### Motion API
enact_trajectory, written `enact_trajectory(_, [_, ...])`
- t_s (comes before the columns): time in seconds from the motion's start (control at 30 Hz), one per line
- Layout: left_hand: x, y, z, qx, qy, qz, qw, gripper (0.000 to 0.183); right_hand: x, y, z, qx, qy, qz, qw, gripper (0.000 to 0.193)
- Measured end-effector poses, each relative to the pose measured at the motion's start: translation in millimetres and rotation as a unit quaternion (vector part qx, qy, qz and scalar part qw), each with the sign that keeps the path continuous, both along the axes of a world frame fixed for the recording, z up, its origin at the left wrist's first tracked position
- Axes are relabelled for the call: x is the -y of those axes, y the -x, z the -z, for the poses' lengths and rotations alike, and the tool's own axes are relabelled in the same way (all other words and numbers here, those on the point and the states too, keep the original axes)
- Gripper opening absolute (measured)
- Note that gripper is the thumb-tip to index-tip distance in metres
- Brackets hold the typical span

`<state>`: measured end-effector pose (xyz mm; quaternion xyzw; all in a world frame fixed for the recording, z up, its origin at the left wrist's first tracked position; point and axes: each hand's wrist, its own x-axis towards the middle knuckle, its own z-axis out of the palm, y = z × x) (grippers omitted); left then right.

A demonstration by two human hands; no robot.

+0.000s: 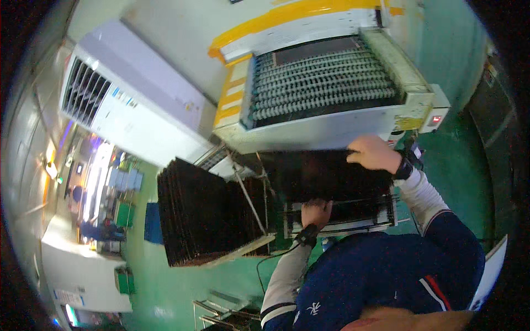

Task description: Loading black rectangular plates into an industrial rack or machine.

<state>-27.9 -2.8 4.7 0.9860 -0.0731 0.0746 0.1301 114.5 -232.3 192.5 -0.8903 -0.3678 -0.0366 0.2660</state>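
Note:
A dark, flat panel [331, 174] is in front of me, tilted beside the roller conveyor machine [326, 83]. My right hand [375, 153] curls its fingers over the panel's upper right corner. Down at the panel's lower edge, my left hand [316, 213] is closed on it, with some fingertips hidden. Beneath the panel stands a metal-edged rack [391, 212] with more dark sheets inside. Dark bands circle both of my wrists. To the left, a thick stack of similar dark panels [193, 212] stands on edge in a frame.
A tall white air conditioner [149, 105] leans across the view at the upper left. The machine's control box [436, 113] juts out on its right side. A thin cable [259, 270] hangs near my left forearm. Metal rack bars [212, 309] show low on the green floor.

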Motion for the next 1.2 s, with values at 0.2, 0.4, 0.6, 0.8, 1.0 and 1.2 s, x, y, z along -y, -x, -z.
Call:
enact_trajectory(0.2, [0.6,-6.7,-4.3,0.011,0.033,0.003,0.999,0.034,46.2,-65.8,3.6,-0.249,-0.500,0.117,0.821,0.021])
enact_trajectory(0.4, [-0.9,-11.5,-13.4,-0.071,0.016,0.003,0.997,0.037,50.2,-85.3,23.3,-0.411,-0.561,0.104,0.711,0.009])
enact_trajectory(0.6, [-1.8,-11.2,-14.3,-0.033,0.053,0.006,0.998,0.038,23.0,-132.3,96.0,-0.525,-0.658,0.055,0.536,0.012])
enact_trajectory(0.8, [-2.5,-14.9,-18.3,-0.004,0.037,0.025,0.999,0.037,7.4,-178.8,160.8,-0.517,-0.689,0.060,0.504,0.011])
enact_trajectory(1.0, [-7.1,-14.2,1.1,0.054,0.063,0.017,0.996,0.033,-9.9,-185.1,138.6,-0.615,-0.567,0.106,0.538,0.024])
enact_trajectory(1.2, [-4.3,-21.3,-8.7,-0.002,0.060,0.026,0.998,0.034,-13.8,-198.8,135.9,-0.643,-0.525,0.049,0.556,0.034])
